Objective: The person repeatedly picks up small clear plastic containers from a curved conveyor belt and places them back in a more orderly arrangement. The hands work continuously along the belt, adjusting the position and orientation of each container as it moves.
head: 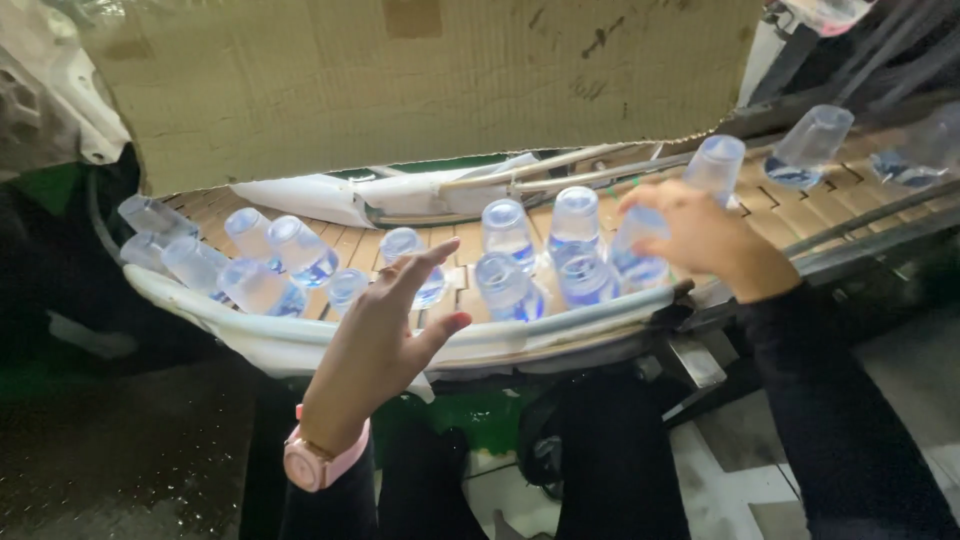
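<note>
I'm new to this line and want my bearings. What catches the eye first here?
A crowd of clear plastic bottles stands on the slatted conveyor, more trailing off at upper right. The right hand grips one bottle, while the left hand, with a pink wristwatch, hovers open. A big cardboard sheet walls off the back.

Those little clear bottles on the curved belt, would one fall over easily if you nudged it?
Probably yes. The bottles look tall and narrow, and several at the left already lie tipped, so a nudge likely topples one. Lying down, the round body would probably roll. They seem light, thin plastic; the right hand covers one easily, while the left hand hovers open.
</note>
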